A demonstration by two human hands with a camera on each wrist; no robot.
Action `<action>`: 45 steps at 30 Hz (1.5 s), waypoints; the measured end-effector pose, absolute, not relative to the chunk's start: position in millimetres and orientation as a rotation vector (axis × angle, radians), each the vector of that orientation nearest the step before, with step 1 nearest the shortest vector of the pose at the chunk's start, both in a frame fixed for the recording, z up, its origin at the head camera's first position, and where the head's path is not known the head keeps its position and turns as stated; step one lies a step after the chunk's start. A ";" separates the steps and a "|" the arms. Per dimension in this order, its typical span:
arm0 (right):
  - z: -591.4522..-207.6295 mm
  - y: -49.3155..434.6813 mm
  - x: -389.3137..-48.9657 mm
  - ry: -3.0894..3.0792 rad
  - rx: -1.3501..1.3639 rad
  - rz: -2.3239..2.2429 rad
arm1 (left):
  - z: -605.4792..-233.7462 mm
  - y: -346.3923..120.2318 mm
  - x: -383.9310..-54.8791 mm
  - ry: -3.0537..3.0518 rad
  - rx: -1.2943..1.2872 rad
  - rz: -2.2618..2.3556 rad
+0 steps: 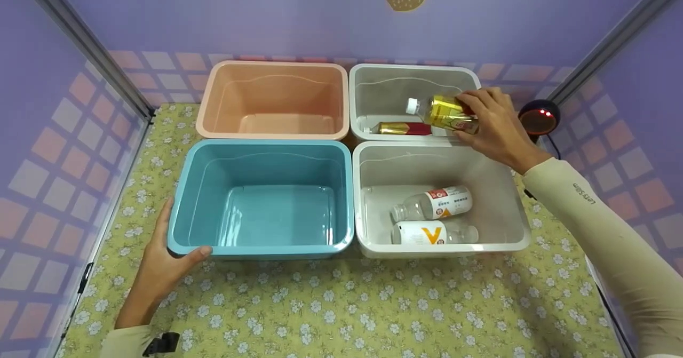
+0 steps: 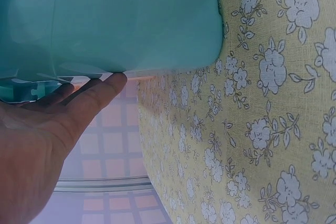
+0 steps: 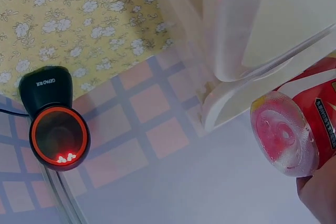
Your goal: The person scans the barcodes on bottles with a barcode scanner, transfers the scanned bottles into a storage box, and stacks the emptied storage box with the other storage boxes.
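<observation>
My right hand (image 1: 493, 126) grips a plastic drink bottle (image 1: 447, 113) by its base end, over the grey bin (image 1: 413, 69) at the back right. The bottle has a yellow and red label and lies sideways, its white cap pointing left. In the right wrist view, the base of the bottle (image 3: 283, 135) faces the camera, with part of the hand below it. Below it in that bin lies another bottle (image 1: 403, 128) with a gold and red label. My left hand (image 1: 163, 262) rests on the front left corner of the blue bin (image 1: 261, 250), fingers along its outer side, thumb at the front rim.
Two clear bottles with white labels, an upper one (image 1: 451, 202) and a lower one (image 1: 421, 233), lie in the front right pale bin (image 1: 443, 248). A pink bin (image 1: 277, 134) stands at the back left. Right of the bins is a black scanner (image 1: 539, 117) with red lights.
</observation>
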State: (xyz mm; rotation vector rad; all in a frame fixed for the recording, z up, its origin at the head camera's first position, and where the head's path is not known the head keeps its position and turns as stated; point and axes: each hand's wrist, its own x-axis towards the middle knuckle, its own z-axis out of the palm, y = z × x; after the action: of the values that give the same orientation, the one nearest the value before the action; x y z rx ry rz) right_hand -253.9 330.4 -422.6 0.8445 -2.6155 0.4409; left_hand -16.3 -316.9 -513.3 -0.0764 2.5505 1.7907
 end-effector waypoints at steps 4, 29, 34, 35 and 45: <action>-422.7 328.7 -254.3 -2.639 0.844 0.435 | -513.0 -316.5 -16.5 2.561 -0.072 1.776; -430.3 310.6 -266.8 -2.667 0.929 0.421 | -512.9 -317.7 -16.3 2.553 -0.071 1.781; -431.0 308.4 -268.9 -2.678 0.938 0.427 | -512.1 -317.4 -16.1 2.543 -0.074 1.790; -430.7 307.9 -269.3 -2.684 0.934 0.422 | -512.0 -317.4 -16.0 2.544 -0.076 1.790; -430.0 303.9 -275.5 -2.717 0.931 0.400 | -511.8 -318.8 -17.2 2.529 -0.084 1.793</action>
State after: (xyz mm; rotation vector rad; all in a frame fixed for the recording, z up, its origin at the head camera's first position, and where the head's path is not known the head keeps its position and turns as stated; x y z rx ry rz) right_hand -275.5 303.9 -430.0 0.9307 -2.7170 0.4002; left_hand -17.2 -318.8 -511.8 -0.0845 2.5289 1.7935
